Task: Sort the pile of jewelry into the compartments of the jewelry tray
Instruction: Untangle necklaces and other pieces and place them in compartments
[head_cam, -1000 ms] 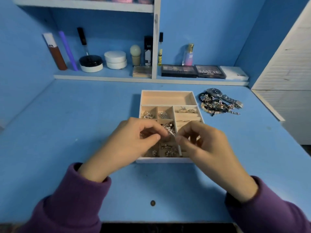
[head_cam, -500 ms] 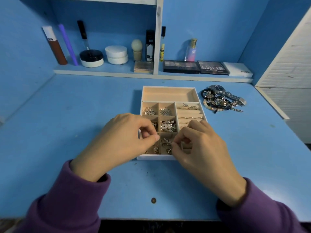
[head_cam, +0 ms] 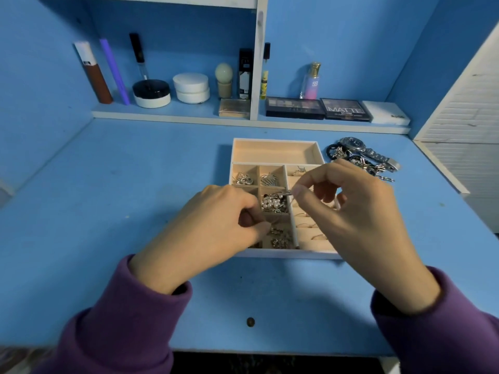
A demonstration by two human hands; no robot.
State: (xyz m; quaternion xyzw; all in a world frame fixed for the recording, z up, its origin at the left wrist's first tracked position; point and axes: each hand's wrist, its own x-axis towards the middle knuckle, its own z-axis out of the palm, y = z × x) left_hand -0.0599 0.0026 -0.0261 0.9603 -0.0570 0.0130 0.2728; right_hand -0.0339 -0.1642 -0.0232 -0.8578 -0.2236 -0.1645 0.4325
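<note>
Jewelry tray (head_cam: 275, 143): right hand (head_cam: 348, 211) has risen, pinching.

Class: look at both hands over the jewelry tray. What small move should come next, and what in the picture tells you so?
Probably the right hand should lower the small silver piece pinched at its fingertips into a compartment of the jewelry tray and let go. It is held just above the pearl compartment, while the pile still waits beside the tray.

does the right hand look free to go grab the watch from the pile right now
Probably not at once: the right hand is pinching a small silver piece over the tray. The watch lies uncovered just beyond it, so the path looks open once it lets go.
</note>
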